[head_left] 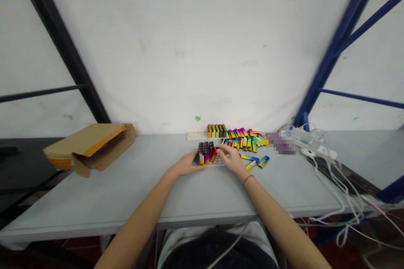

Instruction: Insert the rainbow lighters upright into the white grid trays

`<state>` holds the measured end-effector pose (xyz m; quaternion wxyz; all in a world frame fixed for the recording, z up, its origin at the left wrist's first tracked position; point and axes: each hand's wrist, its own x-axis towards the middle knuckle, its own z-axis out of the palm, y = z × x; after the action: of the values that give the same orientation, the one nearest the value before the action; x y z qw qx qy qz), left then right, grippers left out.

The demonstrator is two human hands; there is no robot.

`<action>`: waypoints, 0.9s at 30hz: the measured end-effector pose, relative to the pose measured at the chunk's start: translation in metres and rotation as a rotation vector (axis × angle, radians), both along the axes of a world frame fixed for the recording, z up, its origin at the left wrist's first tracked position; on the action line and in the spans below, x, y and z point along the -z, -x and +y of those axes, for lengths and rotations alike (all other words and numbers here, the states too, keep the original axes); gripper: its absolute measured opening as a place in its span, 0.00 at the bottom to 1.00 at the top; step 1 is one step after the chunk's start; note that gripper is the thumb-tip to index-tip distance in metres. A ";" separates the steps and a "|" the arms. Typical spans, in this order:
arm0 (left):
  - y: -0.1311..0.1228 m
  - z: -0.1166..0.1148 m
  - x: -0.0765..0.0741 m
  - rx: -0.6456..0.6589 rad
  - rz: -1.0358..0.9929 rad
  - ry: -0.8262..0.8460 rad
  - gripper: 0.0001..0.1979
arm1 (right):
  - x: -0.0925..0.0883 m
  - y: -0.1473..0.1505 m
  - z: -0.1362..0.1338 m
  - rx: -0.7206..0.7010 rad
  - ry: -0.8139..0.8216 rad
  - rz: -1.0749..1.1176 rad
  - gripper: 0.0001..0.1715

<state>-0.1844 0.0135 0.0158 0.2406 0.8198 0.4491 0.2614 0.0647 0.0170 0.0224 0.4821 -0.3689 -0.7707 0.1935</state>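
In the head view, a pale tray (217,163) on the table holds several upright lighters (206,157) with shiny coloured bodies and dark tops. My left hand (189,164) is curved round the tray's left end, its thumb along the front edge and its other fingers partly hidden behind the lighters. My right hand (232,159) reaches over the right part of the tray. Its fingers pinch at a red lighter (213,155) that leans beside the upright ones; the fingertips are small and partly hidden.
Behind stands a second tray (196,135) partly filled with upright lighters (216,130). Loose lighters (244,143) lie in a heap to the right, with a few nearer (264,162). An open cardboard box (91,145) sits left. White cables (336,176) and a power strip (303,136) lie right.
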 end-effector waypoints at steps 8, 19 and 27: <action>0.001 0.001 0.002 0.001 -0.028 -0.007 0.41 | -0.001 0.004 -0.003 0.062 -0.088 -0.070 0.18; -0.001 0.000 0.000 -0.006 0.002 0.004 0.41 | -0.005 0.005 -0.007 0.052 -0.049 -0.077 0.18; 0.000 0.001 0.001 -0.004 -0.016 0.001 0.39 | -0.005 0.007 -0.009 0.021 -0.005 -0.095 0.19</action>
<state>-0.1846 0.0147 0.0145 0.2439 0.8168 0.4488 0.2682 0.0575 0.0080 0.0274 0.4478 -0.3845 -0.7894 0.1688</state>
